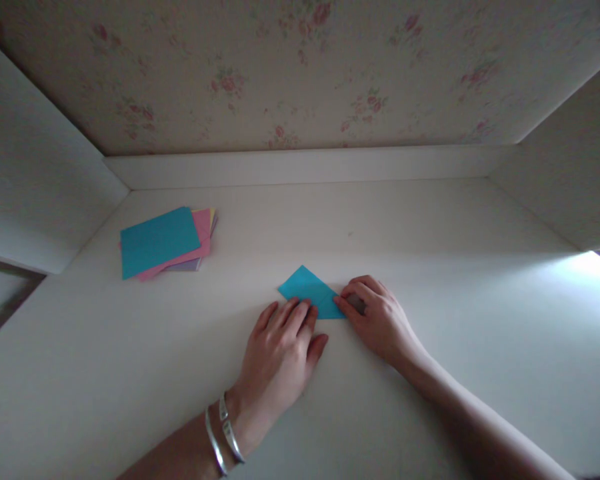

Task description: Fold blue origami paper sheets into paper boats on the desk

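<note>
Two hands, one left (283,363) and one right (381,317); one folded blue paper (307,288) at centre; one paper stack (160,241) at left, its sheets uncountable; two silver bangles (231,441); one surface (430,227).

A small piece of bright blue paper (307,287) lies flat just below the centre of the frame. It is folded, with one corner pointing up, another to the left, and a long slanting edge running down to the right. A faint line crosses its right part; its lower left is hidden.
</note>
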The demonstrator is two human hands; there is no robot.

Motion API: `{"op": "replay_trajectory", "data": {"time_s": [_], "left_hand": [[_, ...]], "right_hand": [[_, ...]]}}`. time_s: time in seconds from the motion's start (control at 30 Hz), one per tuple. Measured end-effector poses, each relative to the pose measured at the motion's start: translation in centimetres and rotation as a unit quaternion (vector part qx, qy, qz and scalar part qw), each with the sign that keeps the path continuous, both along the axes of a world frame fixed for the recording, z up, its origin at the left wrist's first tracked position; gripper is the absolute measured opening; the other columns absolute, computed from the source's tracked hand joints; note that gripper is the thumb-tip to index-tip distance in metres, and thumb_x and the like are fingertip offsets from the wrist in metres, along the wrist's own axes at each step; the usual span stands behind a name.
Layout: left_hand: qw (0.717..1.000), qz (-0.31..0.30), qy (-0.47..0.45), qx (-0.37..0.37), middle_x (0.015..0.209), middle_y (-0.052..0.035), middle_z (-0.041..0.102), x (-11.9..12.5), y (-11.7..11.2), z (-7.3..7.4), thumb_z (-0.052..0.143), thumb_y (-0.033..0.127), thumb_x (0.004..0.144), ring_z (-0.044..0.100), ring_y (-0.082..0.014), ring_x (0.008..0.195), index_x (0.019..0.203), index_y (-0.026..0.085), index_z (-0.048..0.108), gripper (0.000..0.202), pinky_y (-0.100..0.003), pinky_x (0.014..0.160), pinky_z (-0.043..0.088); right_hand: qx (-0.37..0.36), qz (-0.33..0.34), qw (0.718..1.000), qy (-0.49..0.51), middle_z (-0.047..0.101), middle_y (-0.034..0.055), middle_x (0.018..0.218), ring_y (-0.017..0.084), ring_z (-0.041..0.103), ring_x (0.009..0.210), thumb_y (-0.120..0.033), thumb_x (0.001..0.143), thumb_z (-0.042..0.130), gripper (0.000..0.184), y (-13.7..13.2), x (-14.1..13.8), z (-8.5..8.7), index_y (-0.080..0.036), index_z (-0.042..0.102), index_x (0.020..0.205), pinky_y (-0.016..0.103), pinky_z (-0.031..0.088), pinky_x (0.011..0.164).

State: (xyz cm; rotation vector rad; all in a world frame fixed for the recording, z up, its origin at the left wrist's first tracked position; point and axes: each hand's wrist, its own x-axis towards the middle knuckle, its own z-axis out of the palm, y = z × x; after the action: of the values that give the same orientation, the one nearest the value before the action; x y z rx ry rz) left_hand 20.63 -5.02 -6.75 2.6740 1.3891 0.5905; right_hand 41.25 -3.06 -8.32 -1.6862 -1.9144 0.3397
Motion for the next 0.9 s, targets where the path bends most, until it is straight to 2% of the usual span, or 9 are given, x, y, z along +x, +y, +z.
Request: {"op": "replay_trajectory", "data": {"time_s": [0.13,0.37,0.57,0.77,0.9], "left_hand": [[1.0,0.002,-0.001,0.006,0.125,-0.0098,0.072,-0.05,0.03,-0.04,0.059,0.032,0.096,0.065,-0.0297,0.116,0.123,0.016,0.068,0.033,-0.051,0.104,0.049],[1.0,0.0,0.002,0.005,0.125,-0.0097,0.072,-0.05,0.16,-0.07,0.059,0.033,0.096,0.064,-0.0294,0.116,0.122,0.015,0.069,0.034,-0.051,0.102,0.05],[1.0,0.001,0.013,0.005,0.127,-0.0107,0.071,-0.02,-0.01,-0.08,0.057,0.032,0.097,0.064,-0.03,0.117,0.123,0.014,0.069,0.034,-0.052,0.104,0.049],[1.0,-0.003,0.009,0.003,0.129,-0.012,0.07,-0.16,-0.09,-0.32,0.055,0.031,0.098,0.064,-0.0308,0.119,0.127,0.012,0.066,0.037,-0.052,0.105,0.047],[1.0,-0.012,0.009,-0.009,0.134,-0.0093,0.068,-0.35,-0.26,-0.14,0.054,0.031,0.099,0.062,-0.0292,0.123,0.131,0.019,0.064,0.036,-0.053,0.107,0.046]], "right_hand": [[0.018,0.008,1.0,0.005,0.069,0.0092,0.104,0.026,0.064,0.094,-0.038,0.097,0.058,0.025,-0.17,0.05,0.0,-0.02,0.07,0.109,0.041,0.052,0.085],[0.025,0.046,0.999,-0.007,0.069,0.0078,0.1,0.025,0.064,0.091,-0.035,0.097,0.059,0.022,-0.3,0.29,-0.15,-0.023,0.077,0.105,0.042,0.052,0.085],[0.018,0.023,1.0,-0.004,0.07,0.0088,0.107,0.026,0.065,0.096,-0.035,0.095,0.063,0.027,-0.26,0.12,-0.08,-0.022,0.072,0.117,0.04,0.053,0.086],[-0.003,0.011,0.999,-0.03,0.069,0.0083,0.105,0.026,0.065,0.097,-0.037,0.094,0.062,0.021,-0.08,0.0,-0.02,-0.023,0.072,0.106,0.042,0.052,0.088],[-0.008,0.006,1.0,-0.026,0.068,0.0081,0.106,0.027,0.066,0.098,-0.037,0.093,0.064,0.021,-0.01,0.09,-0.16,-0.023,0.071,0.107,0.042,0.052,0.086]]}}
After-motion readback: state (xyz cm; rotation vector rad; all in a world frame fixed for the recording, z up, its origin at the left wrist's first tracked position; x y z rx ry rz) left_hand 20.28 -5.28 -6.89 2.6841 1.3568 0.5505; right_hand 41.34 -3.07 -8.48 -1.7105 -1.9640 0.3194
